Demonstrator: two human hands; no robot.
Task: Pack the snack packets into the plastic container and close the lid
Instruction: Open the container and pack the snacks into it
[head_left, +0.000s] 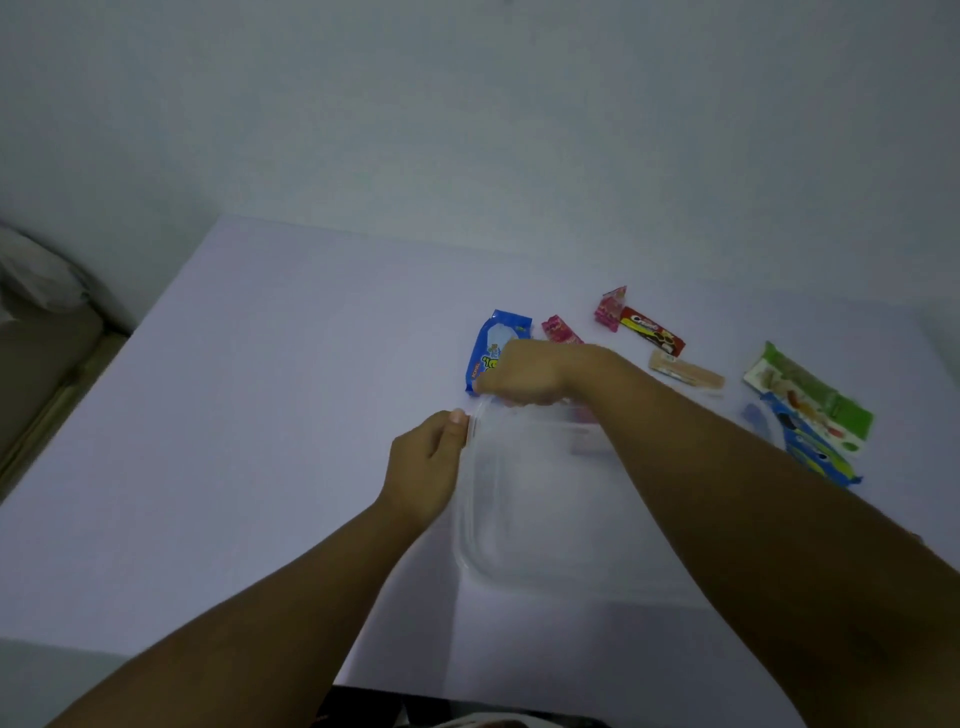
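Your left hand sits at the upper-left corner of the clear plastic container, thumb pressed against the rim and fingers curled beside the wall; this looks like a brace, so the light box does not slide while the other hand works. Your right hand reaches across to the far edge of the container, fingers curled down over the rim. It seems to be gripping the lid's edge there, though you cannot tell from here whether the lid is lifting or only being held (the plastic is too clear to read).

The container lies in the middle of the frame on the pale table. Nothing shows plainly inside it.

The packets wait in a loose row beyond it, in the upper right of the frame: 1 blue packet just behind your right hand, 2 pink packets, 1 red bar, 1 tan wafer, then 1 green packet touching a blue one at far right. They are all near, so each one should be a short reach.
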